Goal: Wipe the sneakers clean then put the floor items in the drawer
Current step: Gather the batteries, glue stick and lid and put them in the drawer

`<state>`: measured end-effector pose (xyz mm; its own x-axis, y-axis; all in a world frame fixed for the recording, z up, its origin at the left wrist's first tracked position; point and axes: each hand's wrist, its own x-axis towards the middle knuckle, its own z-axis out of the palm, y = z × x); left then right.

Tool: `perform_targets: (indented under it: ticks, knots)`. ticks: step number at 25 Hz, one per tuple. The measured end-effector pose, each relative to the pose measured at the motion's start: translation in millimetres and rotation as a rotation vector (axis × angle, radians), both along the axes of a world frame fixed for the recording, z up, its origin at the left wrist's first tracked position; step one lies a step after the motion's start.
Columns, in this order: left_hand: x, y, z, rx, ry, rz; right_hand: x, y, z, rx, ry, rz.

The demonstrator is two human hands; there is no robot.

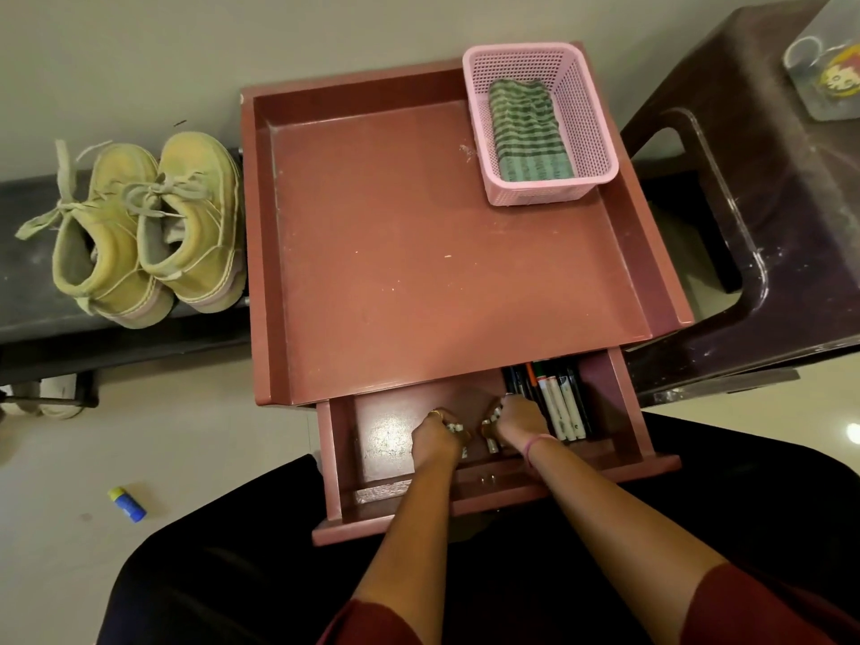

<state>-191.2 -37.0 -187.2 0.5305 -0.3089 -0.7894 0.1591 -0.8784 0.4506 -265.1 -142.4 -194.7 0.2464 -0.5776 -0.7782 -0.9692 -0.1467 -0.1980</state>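
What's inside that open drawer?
In the drawer, markers lie along its right side. Both hands, left hand and right hand, grip small objects there. The tabletop covers the drawer's back part.

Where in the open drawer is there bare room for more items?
The drawer floor is bare left of the left hand. The right side is crowded: markers fill it beyond the right hand, and both hands occupy the middle.

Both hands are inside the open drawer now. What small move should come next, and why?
Probably let go of the small items in the drawer and draw the hands back. The left hand and right hand each grip small metal-looking pieces low over the drawer floor, beside the markers. A glue stick lies on the floor, so one hand should go there afterwards.
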Motion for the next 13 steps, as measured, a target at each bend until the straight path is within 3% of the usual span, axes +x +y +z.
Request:
perform_targets:
  ticks: [13]
  knots:
    - [-6,0,-17,0.006,-0.049,-0.103,-21,-12,-1,-0.032,-0.047,0.105]
